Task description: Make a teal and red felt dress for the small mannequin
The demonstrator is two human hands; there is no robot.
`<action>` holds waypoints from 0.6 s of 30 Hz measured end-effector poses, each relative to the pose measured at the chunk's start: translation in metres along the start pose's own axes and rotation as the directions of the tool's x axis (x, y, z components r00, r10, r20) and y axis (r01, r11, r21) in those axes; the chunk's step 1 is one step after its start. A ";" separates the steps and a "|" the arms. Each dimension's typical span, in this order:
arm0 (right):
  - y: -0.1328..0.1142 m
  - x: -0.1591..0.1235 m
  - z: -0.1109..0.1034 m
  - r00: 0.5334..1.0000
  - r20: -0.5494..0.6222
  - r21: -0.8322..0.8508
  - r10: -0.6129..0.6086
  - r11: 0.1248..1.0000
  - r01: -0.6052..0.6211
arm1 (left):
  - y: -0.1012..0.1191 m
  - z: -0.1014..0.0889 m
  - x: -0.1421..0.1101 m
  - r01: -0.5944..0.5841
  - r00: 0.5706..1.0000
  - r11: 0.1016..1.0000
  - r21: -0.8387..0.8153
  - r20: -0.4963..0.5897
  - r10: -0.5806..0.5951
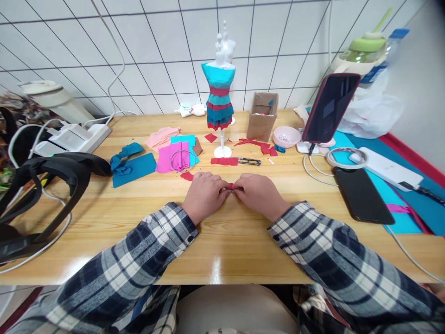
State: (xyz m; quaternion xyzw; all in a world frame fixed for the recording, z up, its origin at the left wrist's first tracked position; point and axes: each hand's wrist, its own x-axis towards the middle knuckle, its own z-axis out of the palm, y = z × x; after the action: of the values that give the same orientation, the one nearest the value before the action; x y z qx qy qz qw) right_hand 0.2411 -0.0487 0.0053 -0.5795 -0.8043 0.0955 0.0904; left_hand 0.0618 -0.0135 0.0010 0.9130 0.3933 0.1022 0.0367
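My left hand [205, 195] and my right hand [259, 193] rest knuckles-up on the wooden table [222, 246], fingertips meeting. Between them they pinch a small red fabric piece [231, 186], mostly hidden by the fingers. Just beyond lie a red fabric strip [224, 161] and small black thread snips [249, 161]. A little mannequin [219, 93] on a white stand wears a teal and red layered dress. Both sleeves are plaid.
Pink, teal and peach fabric pieces [172, 155] lie at left with a metal ring [181, 160]. A cardboard box [262, 121], pink bowl [286, 136], propped phone [330, 109], flat phone [363, 195], cables and a black strap device [38, 185] surround the work area.
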 end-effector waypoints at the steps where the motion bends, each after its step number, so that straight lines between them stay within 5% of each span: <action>1: 0.000 0.000 0.000 1.000 -0.005 0.005 -0.002 1.000 0.003 | 0.000 0.000 0.000 0.000 1.000 1.000 0.003 0.001 0.000; 18: 0.002 0.001 0.004 1.000 -0.017 0.046 0.001 0.999 0.000 | 0.001 -0.001 0.001 0.017 1.000 1.000 -0.022 0.007 -0.017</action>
State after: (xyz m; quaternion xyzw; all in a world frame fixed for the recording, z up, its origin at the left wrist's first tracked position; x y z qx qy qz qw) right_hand 0.2418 -0.0476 0.0010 -0.5781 -0.8011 0.1090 0.1105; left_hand 0.0630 -0.0135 0.0026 0.9095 0.3997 0.1030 0.0492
